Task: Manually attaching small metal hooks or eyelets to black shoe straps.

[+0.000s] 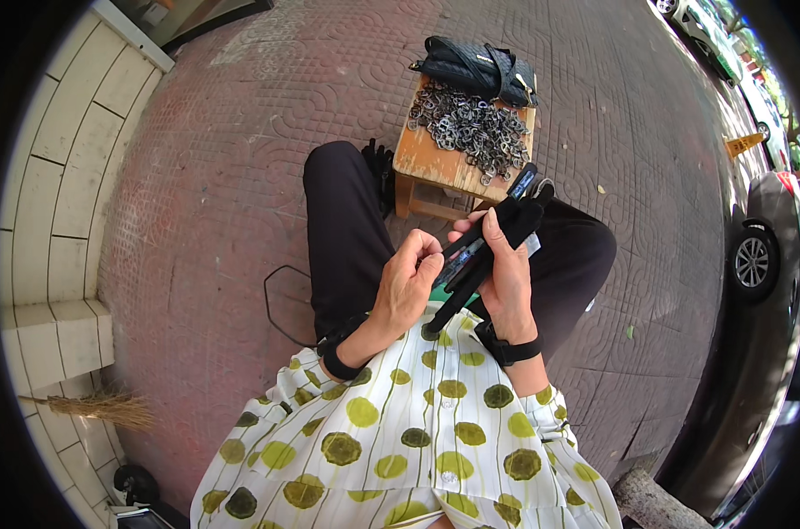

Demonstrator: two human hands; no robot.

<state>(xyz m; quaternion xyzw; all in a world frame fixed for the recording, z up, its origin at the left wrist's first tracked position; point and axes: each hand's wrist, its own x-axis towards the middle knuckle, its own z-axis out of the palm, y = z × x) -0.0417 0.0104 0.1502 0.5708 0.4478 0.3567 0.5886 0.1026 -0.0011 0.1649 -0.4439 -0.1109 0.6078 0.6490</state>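
Observation:
Over my lap, my right hand [507, 286] is wrapped round a bundle of black straps [525, 219], its thumb lying along them. A blue label shows on the upper end, and a metal ring [545, 189] sits beside it. My left hand [404, 286] is closed in a pinch at the near side of the bundle, on what looks like one of the straps; its fingertips are partly hidden. Ahead, a worn wooden stool [426, 163] carries a heap of small metal buckles [477, 128]. Black bands circle both my wrists.
A black quilted handbag [470, 69] lies at the stool's far end. My knees flank the near side of the stool. Tiled wall [65, 176] and a straw broom [109, 409] are at left. A dark car [770, 264] and a yellow sign [744, 145] stand at right.

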